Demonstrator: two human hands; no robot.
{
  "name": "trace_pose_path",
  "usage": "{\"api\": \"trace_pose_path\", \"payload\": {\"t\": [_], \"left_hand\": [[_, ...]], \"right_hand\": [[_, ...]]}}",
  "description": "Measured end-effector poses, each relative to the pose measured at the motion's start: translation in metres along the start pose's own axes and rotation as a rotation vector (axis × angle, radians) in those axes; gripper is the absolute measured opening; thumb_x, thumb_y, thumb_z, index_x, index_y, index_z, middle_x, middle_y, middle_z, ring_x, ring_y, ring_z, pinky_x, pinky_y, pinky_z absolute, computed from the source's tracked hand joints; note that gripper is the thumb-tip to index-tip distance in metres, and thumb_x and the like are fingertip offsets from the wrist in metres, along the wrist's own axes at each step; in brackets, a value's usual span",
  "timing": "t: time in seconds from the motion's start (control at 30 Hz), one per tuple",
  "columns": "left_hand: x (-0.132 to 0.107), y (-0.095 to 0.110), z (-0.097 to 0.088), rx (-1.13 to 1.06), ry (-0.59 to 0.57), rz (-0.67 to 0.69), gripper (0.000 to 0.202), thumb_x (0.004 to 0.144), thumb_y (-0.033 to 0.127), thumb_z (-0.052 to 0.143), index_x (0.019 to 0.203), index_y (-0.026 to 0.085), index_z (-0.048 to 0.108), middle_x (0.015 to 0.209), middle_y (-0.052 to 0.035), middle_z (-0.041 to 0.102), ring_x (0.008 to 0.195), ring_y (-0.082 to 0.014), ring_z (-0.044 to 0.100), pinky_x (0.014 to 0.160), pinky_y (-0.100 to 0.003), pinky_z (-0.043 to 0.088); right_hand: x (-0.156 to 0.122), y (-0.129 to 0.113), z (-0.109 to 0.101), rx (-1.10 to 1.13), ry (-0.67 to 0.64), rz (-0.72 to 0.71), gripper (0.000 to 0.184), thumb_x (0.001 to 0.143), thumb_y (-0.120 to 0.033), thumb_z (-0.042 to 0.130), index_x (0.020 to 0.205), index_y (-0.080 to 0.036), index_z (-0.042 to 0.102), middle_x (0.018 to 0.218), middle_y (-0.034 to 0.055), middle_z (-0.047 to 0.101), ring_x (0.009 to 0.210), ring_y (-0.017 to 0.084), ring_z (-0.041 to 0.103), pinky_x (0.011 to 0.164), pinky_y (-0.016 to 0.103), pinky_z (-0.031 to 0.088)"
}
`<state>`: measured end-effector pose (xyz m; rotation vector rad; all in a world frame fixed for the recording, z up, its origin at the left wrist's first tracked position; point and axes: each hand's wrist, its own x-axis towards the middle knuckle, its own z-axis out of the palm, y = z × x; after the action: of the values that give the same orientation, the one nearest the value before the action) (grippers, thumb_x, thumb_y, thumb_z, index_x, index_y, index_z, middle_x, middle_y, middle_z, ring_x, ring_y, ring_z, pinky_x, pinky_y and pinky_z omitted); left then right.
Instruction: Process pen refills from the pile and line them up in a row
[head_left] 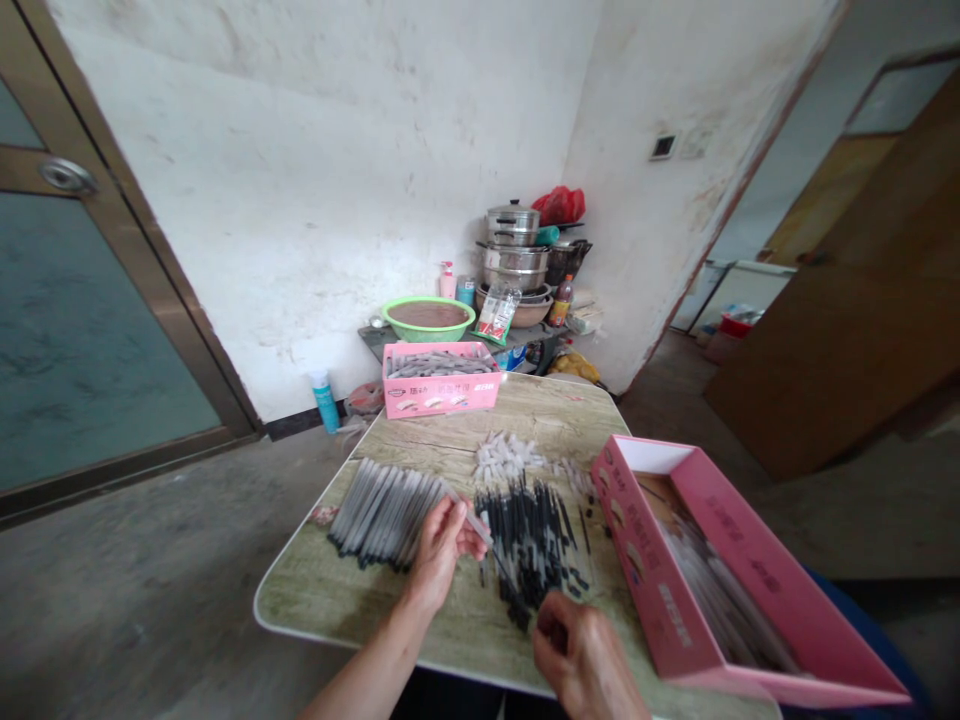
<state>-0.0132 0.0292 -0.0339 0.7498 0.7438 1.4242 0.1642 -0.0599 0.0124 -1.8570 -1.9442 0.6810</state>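
Observation:
My left hand [442,550] pinches a clear pen barrel [466,513] above the small table [337,600]. My right hand [581,655] is closed near the front edge, holding the low end of a thin black refill [504,572] that points up toward the barrel. A row of assembled pens [382,512] lies to the left of my left hand. A heap of black refills [536,545] lies between my hands, with a pile of small white parts [506,458] beyond it.
A pink box [739,590] with clear barrels sits at my right. Another pink box [441,378] full of pens stands at the table's far edge. Behind it are a green basin [428,318], stacked metal pots [514,255] and bottles. A glass door [82,330] is at left.

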Motion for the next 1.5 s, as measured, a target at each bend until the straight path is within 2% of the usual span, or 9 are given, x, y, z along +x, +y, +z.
{"api": "trace_pose_path", "payload": {"t": [0.2,0.5,0.77,0.97,1.07,1.23,1.4,1.5], "left_hand": [[0.001,0.002,-0.001,0.018,0.033,0.009,0.026,0.080,0.038,0.064,0.086,0.014,0.056,0.060,0.0007,0.062,0.045,-0.0111,0.057,0.043,-0.021,0.044],[0.003,0.002,-0.004,0.012,0.112,0.022,0.027,0.074,0.037,0.070,0.078,0.012,0.059,0.061,0.0005,0.062,0.041,-0.0082,0.052,0.038,-0.019,0.038],[0.003,0.001,-0.005,-0.011,0.076,-0.005,0.026,0.075,0.036,0.069,0.077,0.013,0.058,0.059,0.0013,0.060,0.040,-0.0075,0.051,0.036,-0.018,0.038],[-0.001,-0.002,-0.004,0.065,-0.044,-0.081,0.026,0.076,0.036,0.068,0.077,0.011,0.060,0.060,-0.0004,0.060,0.042,-0.0093,0.054,0.037,-0.020,0.042],[-0.002,-0.002,-0.004,0.080,-0.095,-0.114,0.025,0.077,0.035,0.067,0.078,0.011,0.062,0.060,-0.0005,0.061,0.041,-0.0094,0.054,0.037,-0.020,0.042],[0.000,0.001,-0.005,-0.009,-0.023,-0.142,0.023,0.075,0.034,0.069,0.077,0.012,0.062,0.058,0.0012,0.060,0.040,-0.0080,0.053,0.035,-0.018,0.039],[0.001,0.002,-0.005,-0.035,-0.022,-0.143,0.024,0.075,0.034,0.070,0.077,0.012,0.062,0.057,0.0014,0.060,0.040,-0.0081,0.054,0.035,-0.018,0.040],[0.000,0.001,-0.004,-0.017,-0.043,-0.145,0.023,0.075,0.033,0.070,0.077,0.012,0.062,0.058,0.0009,0.061,0.040,-0.0081,0.054,0.036,-0.018,0.040]], "right_hand": [[0.006,-0.012,-0.003,-0.085,0.037,-0.022,0.013,0.073,-0.017,0.049,0.062,-0.021,0.054,0.055,-0.0012,0.057,0.052,0.014,0.050,0.050,0.023,0.025],[0.009,-0.017,-0.012,-0.106,0.049,-0.075,0.013,0.071,-0.014,0.049,0.063,-0.021,0.056,0.056,-0.0003,0.059,0.051,0.013,0.052,0.051,0.023,0.025],[0.008,-0.017,-0.011,-0.090,0.055,-0.065,0.013,0.071,-0.014,0.050,0.063,-0.021,0.057,0.056,-0.0004,0.059,0.052,0.013,0.051,0.051,0.022,0.026],[0.019,-0.024,-0.001,-0.019,0.095,-0.041,0.013,0.073,-0.016,0.051,0.063,-0.020,0.058,0.053,-0.0020,0.056,0.051,0.012,0.049,0.051,0.021,0.026],[0.027,-0.028,0.006,0.110,0.152,-0.045,0.015,0.078,-0.021,0.052,0.064,-0.019,0.059,0.053,-0.0023,0.054,0.051,0.012,0.048,0.051,0.021,0.028],[0.028,-0.022,0.006,0.380,0.172,-0.134,0.031,0.089,-0.036,0.045,0.072,-0.016,0.061,0.055,-0.0021,0.049,0.052,0.013,0.046,0.050,0.021,0.030],[0.025,-0.010,0.011,0.366,0.111,-0.147,0.020,0.083,-0.029,0.054,0.070,-0.016,0.061,0.057,-0.0030,0.049,0.054,0.012,0.044,0.051,0.021,0.030],[0.026,-0.012,0.019,0.347,0.130,-0.144,0.020,0.083,-0.027,0.054,0.066,-0.016,0.058,0.056,-0.0038,0.048,0.053,0.011,0.043,0.052,0.020,0.029]]}}
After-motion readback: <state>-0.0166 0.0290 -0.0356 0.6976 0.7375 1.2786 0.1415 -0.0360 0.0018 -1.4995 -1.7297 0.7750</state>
